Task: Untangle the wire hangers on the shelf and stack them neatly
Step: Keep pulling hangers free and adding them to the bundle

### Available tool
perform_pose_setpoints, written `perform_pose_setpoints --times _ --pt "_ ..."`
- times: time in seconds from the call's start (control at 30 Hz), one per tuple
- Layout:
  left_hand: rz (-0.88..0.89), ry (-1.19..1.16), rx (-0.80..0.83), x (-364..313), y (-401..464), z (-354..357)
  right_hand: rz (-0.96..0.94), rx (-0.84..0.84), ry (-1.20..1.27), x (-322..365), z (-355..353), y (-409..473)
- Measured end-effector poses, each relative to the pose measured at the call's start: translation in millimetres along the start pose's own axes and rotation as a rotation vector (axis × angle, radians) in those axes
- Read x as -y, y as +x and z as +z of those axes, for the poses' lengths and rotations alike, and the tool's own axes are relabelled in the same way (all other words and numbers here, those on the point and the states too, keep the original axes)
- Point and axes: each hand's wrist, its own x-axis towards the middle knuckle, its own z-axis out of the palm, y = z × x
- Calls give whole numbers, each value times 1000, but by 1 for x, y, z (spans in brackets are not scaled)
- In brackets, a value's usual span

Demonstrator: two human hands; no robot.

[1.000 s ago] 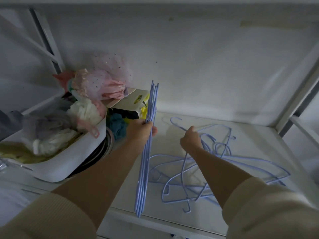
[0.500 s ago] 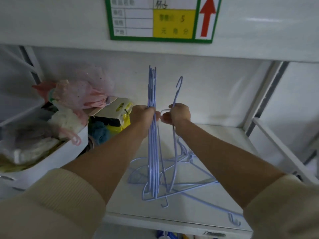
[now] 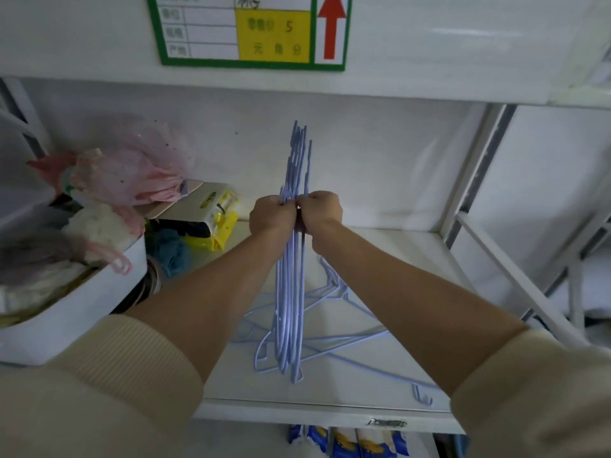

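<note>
- Right now both hands meet at frame centre: the left hand (image 3: 271, 215) is clenched around the bundle of hangers (image 3: 291, 279), and the right hand (image 3: 321, 211) is clamped on the same bundle from the other side
- That bundle stands upright, edge-on to the camera, its hooks pointing up at the back wall and its lower corners down near the shelf (image 3: 390, 252)
- Step in hand, by my read: squaring up the gathered hangers into one pack
- Not done yet – a tangle of loose hangers (image 3: 334, 338) lies flat on the shelf, low and centre-right of the frame, behind and beside the bundle
- Next move calls for one hand to keep the pack tight while the other frees a loose hanger without snagging a hook
- White bin (image 3: 66, 312) sits at the left edge, well clear
</note>
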Motion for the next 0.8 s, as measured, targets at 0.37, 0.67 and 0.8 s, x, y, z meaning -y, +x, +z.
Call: perform_pose_setpoints --times 0.37,0.67,0.8 --pt "-16 -91 180 19 -6 -8 55 82 -151 -1 4 -6" --pt "-111 -74 120 30 5 -34 74 75 -275 -26 -10 25" --pt "-51 20 109 36 16 -50 50 18 -733 -60 -40 24"
